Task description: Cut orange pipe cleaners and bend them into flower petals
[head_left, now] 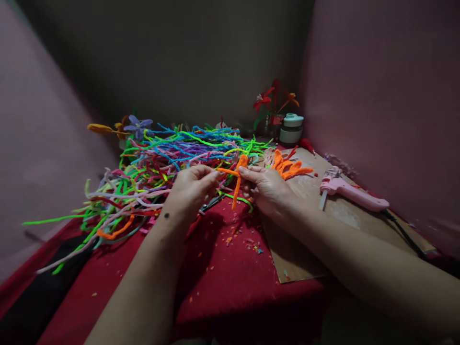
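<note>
My left hand (192, 187) and my right hand (268, 189) both pinch an orange pipe cleaner (237, 179), bent into a loop at its top with a tail hanging down between the hands. Both hands hover over a red cloth (230, 268). Just beyond my right hand lie several finished orange pipe-cleaner loops (289, 166) on a sheet of cardboard (305, 254). Behind my left hand spreads a big tangled pile of multicoloured pipe cleaners (161, 163).
A pink glue gun (350, 191) lies on the cardboard at the right, its dark cord trailing toward me. Black-handled scissors (210, 203) lie under my hands. Pipe-cleaner flowers (273, 103), a small white jar (292, 128) and more flowers (122, 127) stand by the back wall.
</note>
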Demonstrator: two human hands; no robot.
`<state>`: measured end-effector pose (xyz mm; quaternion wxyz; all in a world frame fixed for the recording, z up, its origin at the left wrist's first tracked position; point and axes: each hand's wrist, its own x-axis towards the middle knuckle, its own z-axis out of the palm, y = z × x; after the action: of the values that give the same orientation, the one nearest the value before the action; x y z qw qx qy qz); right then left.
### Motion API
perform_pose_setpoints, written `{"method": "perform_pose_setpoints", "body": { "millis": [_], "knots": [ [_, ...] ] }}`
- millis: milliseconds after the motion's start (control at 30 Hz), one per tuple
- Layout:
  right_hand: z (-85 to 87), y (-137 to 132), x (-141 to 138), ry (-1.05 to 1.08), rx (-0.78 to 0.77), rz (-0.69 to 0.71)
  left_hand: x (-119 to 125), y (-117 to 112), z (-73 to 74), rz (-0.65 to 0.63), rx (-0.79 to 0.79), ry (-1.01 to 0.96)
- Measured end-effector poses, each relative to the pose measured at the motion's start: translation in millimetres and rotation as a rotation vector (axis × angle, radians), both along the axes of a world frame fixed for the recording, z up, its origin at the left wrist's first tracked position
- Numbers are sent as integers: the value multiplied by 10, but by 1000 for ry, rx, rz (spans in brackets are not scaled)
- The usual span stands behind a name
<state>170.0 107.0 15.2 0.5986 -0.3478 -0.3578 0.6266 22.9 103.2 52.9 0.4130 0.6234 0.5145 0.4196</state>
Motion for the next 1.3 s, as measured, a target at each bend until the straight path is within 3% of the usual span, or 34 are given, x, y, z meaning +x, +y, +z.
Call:
{"method": "perform_pose_setpoints", "body": {
  "millis": [67,133,300,467,600,667,867,1133,1300],
  "knots": [
    [-8,-9,-1,11,3,21,32,7,-54,-153,-78,-37],
    [-13,-19,-4,17,11,47,83,2,-98,-195,-85,-82],
    [7,-35,-1,-14,45,97,155,-22,-127,-138,-54,-177],
    [41,-46,5,-64,123,-4,135,-36,-109,-157,-79,-138],
    [31,-39,7,-134,171,-4,130,-37,-110,-143,-58,-126],
    [31,-34,11,-162,201,5,121,-17,-122,-151,-64,-184],
    [53,-18,29,-162,257,49,84,51,-162,-276,-283,-481],
    [69,8,69,-170,236,-13,118,-59,-76,-99,-2,-138],
    [102,-11,66,-222,210,-119,129,-49,-77,-69,30,-120]
  ]
}}
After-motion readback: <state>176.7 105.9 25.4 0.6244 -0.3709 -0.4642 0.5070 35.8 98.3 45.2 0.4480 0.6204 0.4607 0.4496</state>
